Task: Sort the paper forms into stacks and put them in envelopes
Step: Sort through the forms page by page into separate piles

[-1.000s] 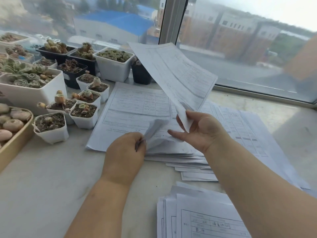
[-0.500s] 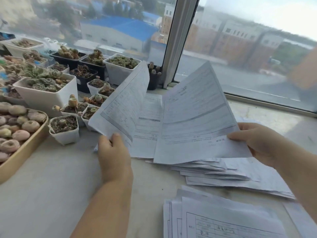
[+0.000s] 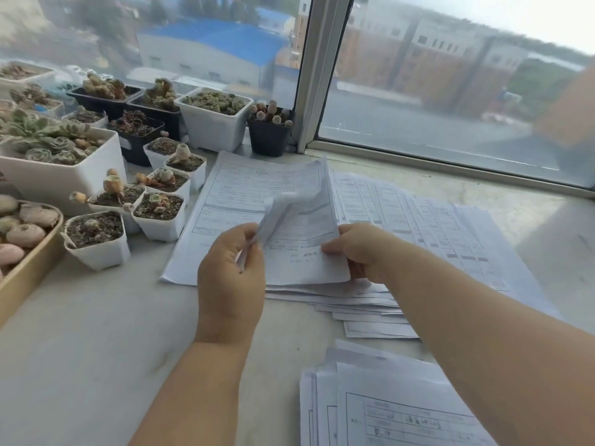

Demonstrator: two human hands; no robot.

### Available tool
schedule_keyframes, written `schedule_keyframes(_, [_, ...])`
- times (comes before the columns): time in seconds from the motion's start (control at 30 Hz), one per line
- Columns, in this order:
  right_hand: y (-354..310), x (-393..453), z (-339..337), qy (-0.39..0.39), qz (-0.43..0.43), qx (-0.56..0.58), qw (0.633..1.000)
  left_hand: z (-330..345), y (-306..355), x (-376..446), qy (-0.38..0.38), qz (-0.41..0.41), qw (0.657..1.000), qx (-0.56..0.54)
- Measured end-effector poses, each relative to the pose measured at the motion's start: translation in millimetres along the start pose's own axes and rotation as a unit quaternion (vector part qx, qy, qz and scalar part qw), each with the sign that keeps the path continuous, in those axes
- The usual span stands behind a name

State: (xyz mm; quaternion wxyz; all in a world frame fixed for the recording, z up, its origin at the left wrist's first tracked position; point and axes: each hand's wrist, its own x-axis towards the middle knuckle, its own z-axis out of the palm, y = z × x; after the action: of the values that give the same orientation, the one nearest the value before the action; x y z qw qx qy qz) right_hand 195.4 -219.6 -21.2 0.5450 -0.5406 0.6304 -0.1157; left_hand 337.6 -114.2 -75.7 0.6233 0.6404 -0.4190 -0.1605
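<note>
Printed paper forms lie spread on a pale stone windowsill. A flat sheet (image 3: 231, 194) lies at the left of the spread, a fanned middle pile (image 3: 360, 304) sits under my hands, and more forms (image 3: 434, 220) reach right. My left hand (image 3: 230, 272) pinches the curled-up corner of a sheet (image 3: 299, 226) on top of the pile. My right hand (image 3: 360, 249) grips the same sheet's lower right edge. A separate stack of forms (image 3: 386, 410) lies near the bottom edge. No envelope shows.
Several small white pots of succulents (image 3: 157, 217) crowd the left, with black pots (image 3: 269, 133) behind and a large white planter (image 3: 58, 175). A wooden tray (image 3: 29, 272) sits at the far left. The window frame (image 3: 318, 75) and glass close the back.
The two sheets held up apart half a second ago have come down. Both hands moved together onto the middle pile and now hold one curled sheet.
</note>
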Motion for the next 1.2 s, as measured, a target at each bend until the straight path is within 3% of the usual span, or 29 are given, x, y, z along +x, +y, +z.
schedule_keyframes(0.1, [2, 1, -1, 0.020, -0.018, -0.068, 0.997, 1, -3, -3, -0.066, 0.014, 0.997, 0.026])
schedule_keyframes(0.23, [11, -18, -27, 0.157, -0.108, -0.160, 0.969, 0, -3, -4, -0.195, 0.020, 0.965, 0.172])
schedule_keyframes(0.33, [38, -77, -60, 0.217, -0.181, -0.153, 0.947, 0, 1, -2, -0.239, 0.004, 0.946, 0.218])
schedule_keyframes(0.43, [81, -155, -80, 0.202, -0.202, -0.139, 0.948, 3, 6, -4, -0.227, 0.002, 0.942, 0.248])
schedule_keyframes(0.53, [134, -216, -86, 0.173, -0.168, -0.159, 0.957, 8, 12, -2, -0.240, 0.004, 0.926, 0.291])
schedule_keyframes(0.67, [205, -268, -79, 0.150, -0.100, -0.164, 0.970, 12, 47, -10, -0.306, 0.031, 0.845, 0.438])
schedule_keyframes(0.77, [248, -298, -74, 0.186, -0.085, -0.128, 0.970, 17, 90, -70, -0.295, 0.151, 0.872, 0.361])
schedule_keyframes(0.83, [267, -316, -75, 0.203, -0.085, -0.118, 0.968, 14, 120, -133, -0.338, 0.205, 0.868, 0.301])
schedule_keyframes(0.97, [289, -348, -80, 0.223, -0.074, -0.059, 0.970, -6, 158, -255, -0.470, 0.210, 0.826, 0.229])
schedule_keyframes(1.2, [313, -373, -56, 0.200, -0.071, 0.037, 0.976, -37, 162, -344, -0.531, 0.196, 0.791, 0.233])
